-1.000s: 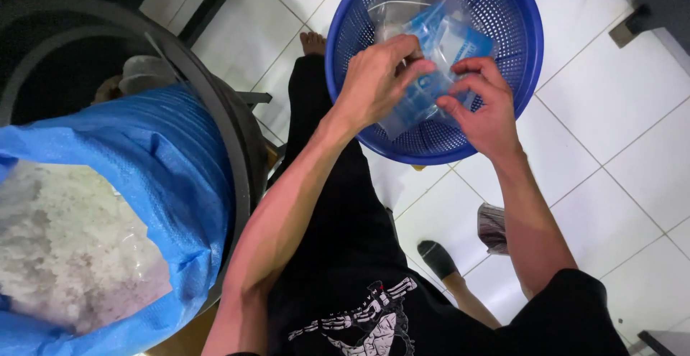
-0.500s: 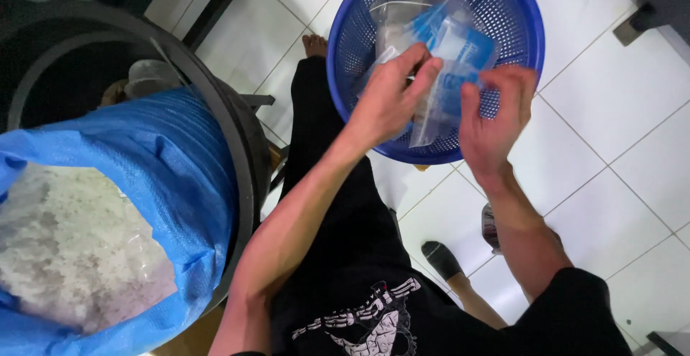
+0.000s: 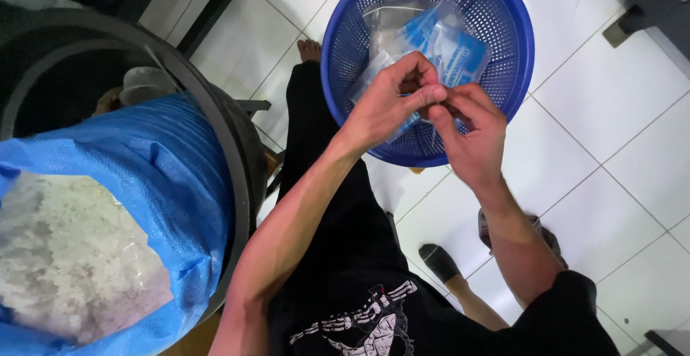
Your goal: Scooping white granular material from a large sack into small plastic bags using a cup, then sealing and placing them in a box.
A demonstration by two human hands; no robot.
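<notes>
Right, both our hands meet over the blue perforated basket (image 3: 431,11), which sits on the white tiled floor (image 3: 625,112) at the far right of the scene.

Left hand (image 3: 388,101): fingers curled narrow, thumb and forefinger pinching the top edge of a small clear plastic bag (image 3: 374,76). Right hand (image 3: 471,130): also closed narrow, fingertips pinching the same edge just right of the left hand's pinch. The two pinch points are touching or nearly so; we cannot tell whether the bag's mouth is open between them.

Bag position: directly under and slightly left of the fingertips, hanging inside the basket's rim. Its long axis seems to run from the pinch down and to the left, though the hands hide most of it. Left hand covers more of the bag, so it's the nearer one.

Below the bag, inside the basket: a loose pile of clear and blue-printed sachets (image 3: 449,47).

Near left: a blue woven sack (image 3: 165,169) held open in a black round frame (image 3: 230,148), filled with white granular material (image 3: 65,255). Well apart from both hands.
</notes>
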